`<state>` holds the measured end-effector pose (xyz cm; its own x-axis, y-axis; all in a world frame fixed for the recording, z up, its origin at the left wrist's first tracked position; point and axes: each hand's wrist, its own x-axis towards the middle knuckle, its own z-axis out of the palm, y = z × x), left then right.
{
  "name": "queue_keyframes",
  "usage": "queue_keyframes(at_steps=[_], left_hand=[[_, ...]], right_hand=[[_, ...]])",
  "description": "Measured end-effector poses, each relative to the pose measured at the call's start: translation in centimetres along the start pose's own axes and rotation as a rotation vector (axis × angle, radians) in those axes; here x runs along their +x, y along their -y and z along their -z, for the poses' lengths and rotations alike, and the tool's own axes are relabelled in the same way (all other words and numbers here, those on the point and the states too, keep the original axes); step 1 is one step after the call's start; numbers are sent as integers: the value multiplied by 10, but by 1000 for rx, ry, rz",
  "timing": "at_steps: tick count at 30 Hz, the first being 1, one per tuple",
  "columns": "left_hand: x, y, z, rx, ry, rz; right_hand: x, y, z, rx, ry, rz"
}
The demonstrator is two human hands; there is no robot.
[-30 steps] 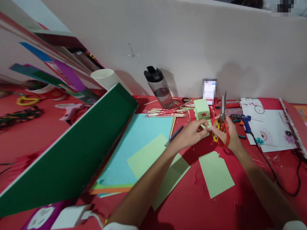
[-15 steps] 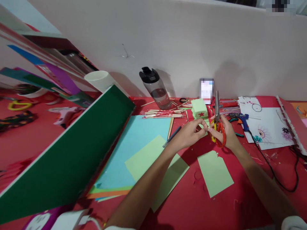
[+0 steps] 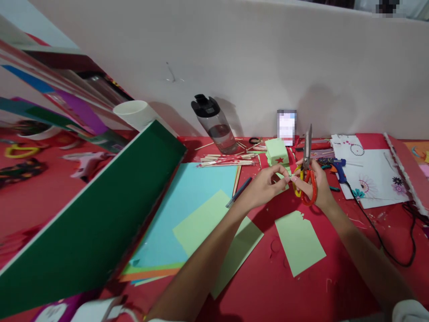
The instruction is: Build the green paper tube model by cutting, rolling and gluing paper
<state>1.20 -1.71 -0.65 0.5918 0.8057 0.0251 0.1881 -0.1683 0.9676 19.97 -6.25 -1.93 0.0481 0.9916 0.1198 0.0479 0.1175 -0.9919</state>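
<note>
Left hand (image 3: 264,188) pinching a small green scrap (image 3: 284,179) near the table's (image 3: 301,295) back edge; right hand (image 3: 313,185) closed around scissors (image 3: 306,172), blades up, fingertips meeting the left's.

The scissors (image 3: 306,172) have bare metal blades and glossy red-and-yellow plastic handles; the light green sheet (image 3: 299,241) is matt paper; the water bottle (image 3: 217,127) is clear plastic.

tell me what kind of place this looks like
Probably a craft or art worktable: coloured paper sheets spread on a red table, scissors in the right hand, a glue gun nearby.
</note>
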Motion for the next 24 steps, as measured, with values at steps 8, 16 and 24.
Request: queue_keyframes(at_steps=[8,16,24], left_hand=[[1,-2,-1,-10,-28,-3],[4,-4,7,-230,-261,25],[6,-6,6,-349,-365,-17]], right_hand=[[-1,0,-1,32,-6,-3],[-5,3,1,-30,308,-35],[-11,0,-4,-141,370,-53]])
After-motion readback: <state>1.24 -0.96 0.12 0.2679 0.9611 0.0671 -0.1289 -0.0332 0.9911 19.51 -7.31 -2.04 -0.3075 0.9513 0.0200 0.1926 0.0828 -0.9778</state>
